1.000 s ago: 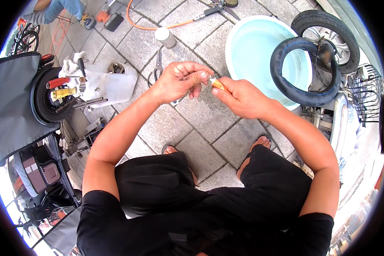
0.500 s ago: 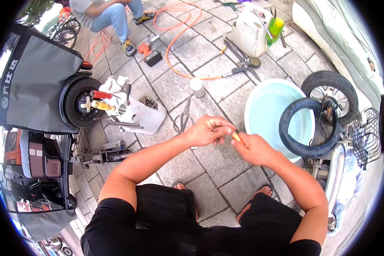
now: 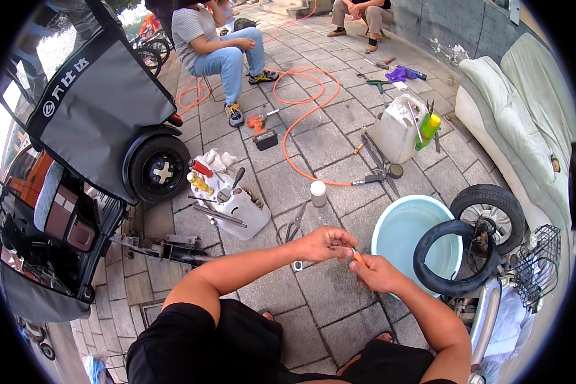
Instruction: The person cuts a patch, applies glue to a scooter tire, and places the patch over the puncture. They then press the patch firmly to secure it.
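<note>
Your left hand (image 3: 325,244) and right hand (image 3: 376,271) meet over the paved floor (image 3: 313,153), and both sets of fingers are pinched shut on a small orange piece (image 3: 358,258) held between them, just left of the light blue basin (image 3: 408,234). Can't make out what that orange piece really is, it's tiny. A black inner tube (image 3: 453,256) leans across the basin's right rim, touching it, with a small wheel (image 3: 493,205) right behind. Scissors (image 3: 294,224) lie on the pavers just past your left hand, and a small white jar (image 3: 318,192) stands a bit further out. To the left sits a cut-open white jug (image 3: 240,208) stuffed with tools. An orange hose (image 3: 301,121) loops across the floor toward a seated person (image 3: 214,45).
</note>
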Motion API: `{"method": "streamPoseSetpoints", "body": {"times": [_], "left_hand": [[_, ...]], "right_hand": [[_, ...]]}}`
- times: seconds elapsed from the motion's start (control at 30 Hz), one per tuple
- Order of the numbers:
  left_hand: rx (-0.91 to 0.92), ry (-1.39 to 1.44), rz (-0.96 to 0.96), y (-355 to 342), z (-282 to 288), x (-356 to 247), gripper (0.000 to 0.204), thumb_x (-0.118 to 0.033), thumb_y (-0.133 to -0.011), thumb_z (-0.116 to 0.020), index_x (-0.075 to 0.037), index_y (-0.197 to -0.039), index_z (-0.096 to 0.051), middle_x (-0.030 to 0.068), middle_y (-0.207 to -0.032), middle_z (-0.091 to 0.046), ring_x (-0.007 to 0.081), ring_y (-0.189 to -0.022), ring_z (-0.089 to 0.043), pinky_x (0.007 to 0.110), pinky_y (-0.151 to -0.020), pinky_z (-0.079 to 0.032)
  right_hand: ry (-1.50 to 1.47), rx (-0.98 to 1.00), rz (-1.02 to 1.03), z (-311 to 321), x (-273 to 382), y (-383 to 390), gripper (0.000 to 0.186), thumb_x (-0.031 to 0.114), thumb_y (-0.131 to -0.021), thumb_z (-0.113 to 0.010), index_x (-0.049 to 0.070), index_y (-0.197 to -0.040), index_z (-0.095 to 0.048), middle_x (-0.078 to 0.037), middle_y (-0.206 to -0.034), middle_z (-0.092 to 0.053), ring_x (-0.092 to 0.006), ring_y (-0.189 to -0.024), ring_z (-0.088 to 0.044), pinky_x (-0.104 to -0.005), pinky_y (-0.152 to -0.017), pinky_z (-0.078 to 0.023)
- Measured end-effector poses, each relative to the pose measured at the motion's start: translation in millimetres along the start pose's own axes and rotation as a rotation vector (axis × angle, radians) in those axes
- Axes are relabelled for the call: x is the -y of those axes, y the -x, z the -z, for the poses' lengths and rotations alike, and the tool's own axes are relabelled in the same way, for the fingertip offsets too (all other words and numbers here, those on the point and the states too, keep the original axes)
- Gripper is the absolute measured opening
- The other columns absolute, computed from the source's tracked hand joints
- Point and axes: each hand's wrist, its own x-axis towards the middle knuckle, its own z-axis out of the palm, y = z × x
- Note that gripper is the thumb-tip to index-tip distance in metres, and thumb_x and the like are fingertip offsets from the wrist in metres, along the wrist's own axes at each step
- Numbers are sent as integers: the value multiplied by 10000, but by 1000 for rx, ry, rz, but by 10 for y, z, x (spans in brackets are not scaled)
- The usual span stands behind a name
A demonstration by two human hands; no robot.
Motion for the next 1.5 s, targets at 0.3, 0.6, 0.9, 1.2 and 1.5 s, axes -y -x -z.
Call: {"method": "streamPoseSetpoints", "body": {"times": [0.3, 0.6, 0.9, 1.2, 1.5], "left_hand": [[-160, -261, 191, 49, -152, -296, 330, -337, -1037, -713, -8, -1040, -692, 11, -824, -673, 83, -663, -633, 263, -588, -522], [-50, -168, 90, -1, -154, -127, 186, -166, -1039, -698, -4, -1131, -702, 35, -928, -717, 85, -684, -626, 252, -619, -529], [-49, -43, 156, -21, -154, -159, 238, -259, -1035, -718, -32, -1104, -700, 14, -924, -699, 71, -670, -586, 233, -586, -482], [-216, -38, 223, -33, -187, -133, 357, -372, -1001, -755, -20, -996, -694, 17, -782, -662, 71, -554, -546, 234, -471, -421], [-196, 166, 312, -86, -114, -64, 239, -253, -1005, -759, -26, -1050, -699, 34, -866, -716, 81, -631, -638, 198, -459, -380]], "right_hand": [[451, -248, 149, -13, 189, 73, 443, 461, -1048, -549, 24, -1036, -619, -261, -845, -710, -487, -842, -694, -537, -755, -535], [13, -3, -1, 59, 60, 89, 389, 428, -1071, -572, 48, -1015, -637, -136, -768, -692, -277, -593, -664, -390, -554, -504], [-190, 50, -20, 86, 139, 118, 374, 417, -1085, -573, 64, -970, -621, -33, -724, -635, -114, -503, -571, -274, -470, -445], [39, -170, 40, -31, 91, -1, 410, 424, -1058, -599, 19, -994, -618, -110, -759, -658, -215, -666, -664, -389, -624, -526], [222, -260, 75, -64, 61, -49, 408, 421, -1053, -584, 15, -1057, -630, -226, -889, -712, -408, -851, -709, -477, -760, -539]]}}
